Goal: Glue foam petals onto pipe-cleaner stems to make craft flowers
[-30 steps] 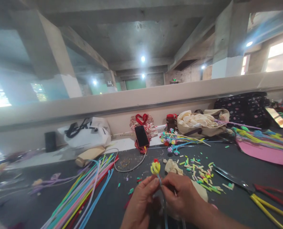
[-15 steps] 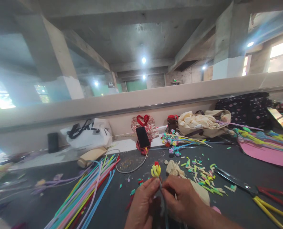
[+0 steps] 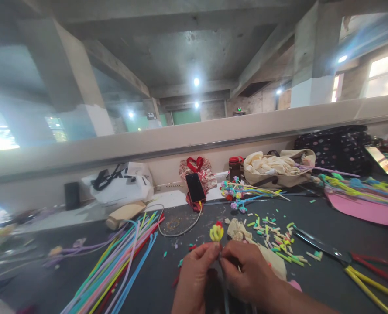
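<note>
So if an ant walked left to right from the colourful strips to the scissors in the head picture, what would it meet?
Strips → left hand → flower → right hand → scissors.

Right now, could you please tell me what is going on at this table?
A person holds a yellow flower shape with red at its top. The left hand pinches just below the flower, and the right hand grips the stem close beside it. Colourful loose strands lie to the left; small cut pieces and a tool with red and yellow handles lie to the right, untouched.
</note>
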`<state>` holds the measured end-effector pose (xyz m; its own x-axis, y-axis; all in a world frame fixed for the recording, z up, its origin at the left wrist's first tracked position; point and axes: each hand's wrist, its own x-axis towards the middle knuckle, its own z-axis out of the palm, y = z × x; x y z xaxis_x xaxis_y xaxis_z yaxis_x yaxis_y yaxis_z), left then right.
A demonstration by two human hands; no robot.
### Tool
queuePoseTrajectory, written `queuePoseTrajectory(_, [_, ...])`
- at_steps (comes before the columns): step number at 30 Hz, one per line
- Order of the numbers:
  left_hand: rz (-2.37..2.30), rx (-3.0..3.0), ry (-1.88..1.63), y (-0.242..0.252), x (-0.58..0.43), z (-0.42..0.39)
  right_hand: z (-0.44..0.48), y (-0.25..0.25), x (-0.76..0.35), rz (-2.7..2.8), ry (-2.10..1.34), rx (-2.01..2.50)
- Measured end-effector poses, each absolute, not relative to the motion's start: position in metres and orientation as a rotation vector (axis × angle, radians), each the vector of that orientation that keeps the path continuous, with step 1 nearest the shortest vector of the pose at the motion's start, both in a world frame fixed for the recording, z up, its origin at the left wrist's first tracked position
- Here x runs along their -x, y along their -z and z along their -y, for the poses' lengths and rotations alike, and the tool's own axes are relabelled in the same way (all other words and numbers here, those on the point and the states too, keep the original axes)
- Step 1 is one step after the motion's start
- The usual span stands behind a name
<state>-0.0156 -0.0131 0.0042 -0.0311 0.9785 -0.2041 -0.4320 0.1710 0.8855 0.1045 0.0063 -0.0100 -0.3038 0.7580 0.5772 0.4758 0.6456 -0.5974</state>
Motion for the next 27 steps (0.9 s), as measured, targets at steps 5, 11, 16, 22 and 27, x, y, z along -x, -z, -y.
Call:
queuePoseTrajectory(5, [-1.052, -0.736, -1.267, -0.010, 0.012, 0.017, -0.010, 0.001, -0.109, 1.907, -0.539, 1.001])
queuePoseTrajectory(11, [-1.047, -0.750, -1.318, -0.014, 0.017, 0.016, -0.012, -0.001, -0.110, 1.873, -0.656, 1.001])
queuePoseTrajectory(16, [-0.876, -0.583, -1.280, -0.012, 0.020, 0.014, -0.008, 0.001, -0.108, 1.838, -1.005, 0.890])
queuePoseTrajectory(22, [-0.842, -0.543, -1.212, -0.012, 0.019, 0.016, -0.008, 0.008, -0.110, 1.793, -1.278, 0.802])
queuePoseTrajectory(27, [-0.833, -0.584, -1.197, -0.012, 0.018, 0.016, -0.009, 0.006, -0.111, 1.798, -1.253, 0.757])
